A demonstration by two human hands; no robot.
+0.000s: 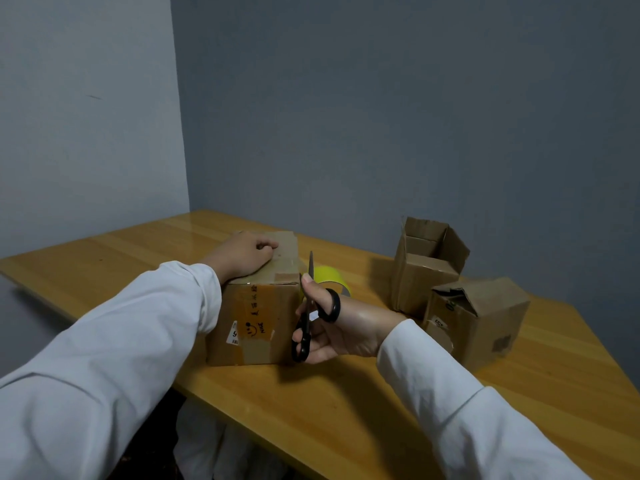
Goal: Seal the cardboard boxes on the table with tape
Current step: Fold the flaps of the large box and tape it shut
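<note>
The right hand (pixel 341 332) grips black scissors (pixel 306 317), blades up, likely to cut yellow tape (pixel 329 277) beside the box (pixel 256 306) near the worktop's (pixel 346 410) front edge, which the loosely curled left hand (pixel 244 256) steadies.

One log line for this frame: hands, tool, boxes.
left hand: rests on closed box | right hand: holds scissors beside it | yellow tape roll: behind | open boxes: two, right
</note>
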